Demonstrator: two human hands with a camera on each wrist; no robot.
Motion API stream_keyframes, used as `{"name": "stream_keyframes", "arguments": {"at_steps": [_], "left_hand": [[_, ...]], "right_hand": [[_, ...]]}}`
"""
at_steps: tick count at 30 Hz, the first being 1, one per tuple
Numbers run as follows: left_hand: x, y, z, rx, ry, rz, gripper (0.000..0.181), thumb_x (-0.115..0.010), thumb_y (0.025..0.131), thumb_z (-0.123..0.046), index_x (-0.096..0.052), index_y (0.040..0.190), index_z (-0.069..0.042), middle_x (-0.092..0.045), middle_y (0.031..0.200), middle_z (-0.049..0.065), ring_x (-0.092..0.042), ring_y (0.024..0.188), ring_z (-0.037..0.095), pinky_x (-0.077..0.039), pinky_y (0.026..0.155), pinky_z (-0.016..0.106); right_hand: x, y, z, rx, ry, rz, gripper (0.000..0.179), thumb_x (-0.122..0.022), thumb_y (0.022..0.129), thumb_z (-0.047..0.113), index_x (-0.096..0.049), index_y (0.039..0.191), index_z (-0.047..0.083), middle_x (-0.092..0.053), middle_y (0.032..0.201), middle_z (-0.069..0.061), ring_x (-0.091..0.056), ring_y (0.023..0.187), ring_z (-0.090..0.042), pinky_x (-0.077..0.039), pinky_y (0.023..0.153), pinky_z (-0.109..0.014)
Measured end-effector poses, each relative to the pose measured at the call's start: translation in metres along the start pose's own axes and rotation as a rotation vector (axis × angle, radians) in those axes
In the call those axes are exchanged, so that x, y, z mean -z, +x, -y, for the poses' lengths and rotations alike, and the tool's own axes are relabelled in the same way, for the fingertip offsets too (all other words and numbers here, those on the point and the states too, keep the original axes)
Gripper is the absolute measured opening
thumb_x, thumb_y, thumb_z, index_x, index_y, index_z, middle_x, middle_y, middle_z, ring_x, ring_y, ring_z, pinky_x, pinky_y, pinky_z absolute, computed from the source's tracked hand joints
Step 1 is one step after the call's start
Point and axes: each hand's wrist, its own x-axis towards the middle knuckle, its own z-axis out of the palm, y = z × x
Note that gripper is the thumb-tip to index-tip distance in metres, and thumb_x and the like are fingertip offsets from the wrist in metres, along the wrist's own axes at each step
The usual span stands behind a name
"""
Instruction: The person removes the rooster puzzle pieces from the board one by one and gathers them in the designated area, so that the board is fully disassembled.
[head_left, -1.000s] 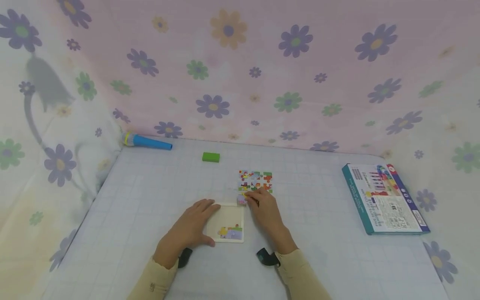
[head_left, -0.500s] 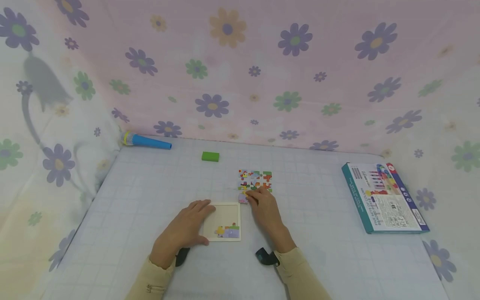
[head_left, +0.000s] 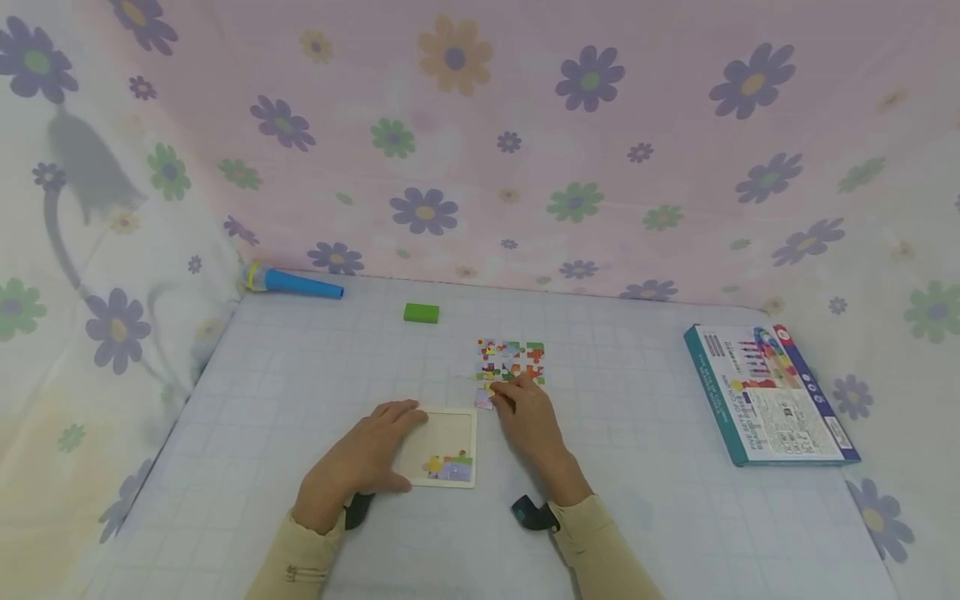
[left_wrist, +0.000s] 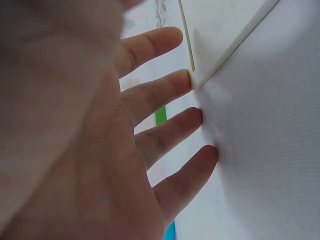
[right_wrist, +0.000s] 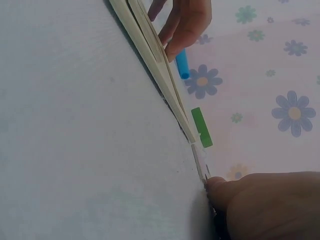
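Observation:
A shallow square puzzle tray (head_left: 475, 442) lies in front of me, with a few joined jigsaw pieces (head_left: 452, 468) in its near right corner. My left hand (head_left: 365, 454) rests along the tray's left side, thumb near the near corner; in the left wrist view its fingers (left_wrist: 165, 87) are spread and fairly straight. My right hand (head_left: 531, 421) pinches the edge of a lilac and yellow jigsaw piece (head_left: 483, 399) just beyond the tray's far right corner. In the right wrist view the fingertips (right_wrist: 214, 185) meet at a thin piece low on the table. The right hand's other fingers are hidden.
Several loose jigsaw pieces (head_left: 512, 351) lie in rows beyond my right hand. A green block (head_left: 422, 313) and a blue toy microphone (head_left: 303, 286) are farther back. A flat printed box (head_left: 772, 400) lies on the right. Floral cloth (head_left: 480, 167) walls the back and sides.
My left hand and the tray have shifted a little to the left. My right hand stays nearly in place, with the lilac piece moving slightly at its fingertips.

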Motion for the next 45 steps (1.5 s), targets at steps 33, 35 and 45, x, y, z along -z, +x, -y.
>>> {"name": "stream_keyframes", "arguments": {"at_steps": [33,35,45], "left_hand": [[0.0,0.0,0.004,-0.016,0.003,0.0,0.083,-0.096,0.068,-0.025,-0.056,0.14,-0.017,-0.044,0.159,0.007,-0.039,0.147,0.03,-0.041,0.117,0.054],[-0.001,-0.001,0.004,-0.021,-0.001,-0.003,0.082,-0.096,0.068,-0.025,-0.056,0.139,-0.016,-0.044,0.158,0.007,-0.039,0.147,0.031,-0.041,0.117,0.054],[-0.001,-0.001,0.004,-0.038,-0.017,-0.004,0.08,-0.096,0.069,-0.024,-0.057,0.138,-0.015,-0.044,0.158,0.009,-0.039,0.147,0.033,-0.041,0.116,0.055]], "right_hand": [[0.007,-0.045,0.04,0.233,0.083,0.393,0.026,-0.077,0.092,0.023,-0.076,0.116,0.014,-0.06,0.092,0.009,-0.048,0.075,0.0,-0.045,0.065,-0.014],[0.006,-0.048,0.041,0.249,0.069,0.412,0.027,-0.077,0.091,0.023,-0.075,0.116,0.014,-0.059,0.092,0.008,-0.046,0.074,0.001,-0.043,0.064,-0.014],[0.001,-0.051,0.044,0.227,0.069,0.428,0.021,-0.076,0.092,0.018,-0.077,0.113,0.014,-0.066,0.094,0.007,-0.051,0.077,0.002,-0.049,0.071,-0.016]]}}
